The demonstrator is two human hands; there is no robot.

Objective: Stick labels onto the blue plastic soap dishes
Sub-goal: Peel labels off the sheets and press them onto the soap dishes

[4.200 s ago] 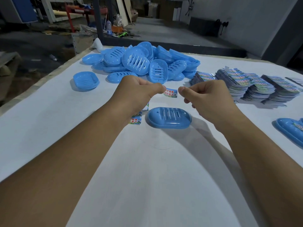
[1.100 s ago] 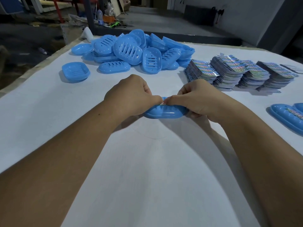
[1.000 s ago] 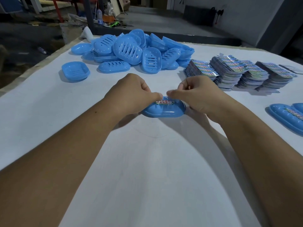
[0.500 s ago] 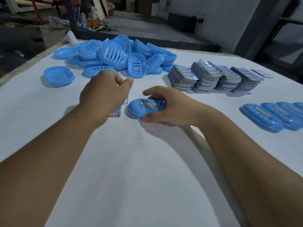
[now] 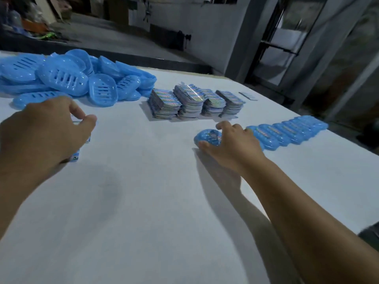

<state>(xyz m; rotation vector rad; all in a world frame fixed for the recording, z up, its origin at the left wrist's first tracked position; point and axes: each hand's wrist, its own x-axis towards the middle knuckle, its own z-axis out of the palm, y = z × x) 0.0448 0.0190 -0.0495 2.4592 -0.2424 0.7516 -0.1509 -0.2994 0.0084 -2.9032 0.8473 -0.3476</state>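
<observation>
Having carried the labelled soap dish (image 5: 207, 137) from mid-frame toward the right, now resting beside the near end of the row of labelled dishes (image 5: 287, 132) at right of centre, with the right hand (image 5: 231, 146) gripping it, thumb and fingers curled over its rim. At mid-left, hovering the left hand (image 5: 44, 130) over loose labels (image 5: 74, 156) on the white table (image 5: 143, 201), fingers loosely curled and holding nothing visible. Lying at upper left, the pile of unlabelled dishes (image 5: 67, 78); standing at upper centre, the label stacks (image 5: 192, 101).
</observation>
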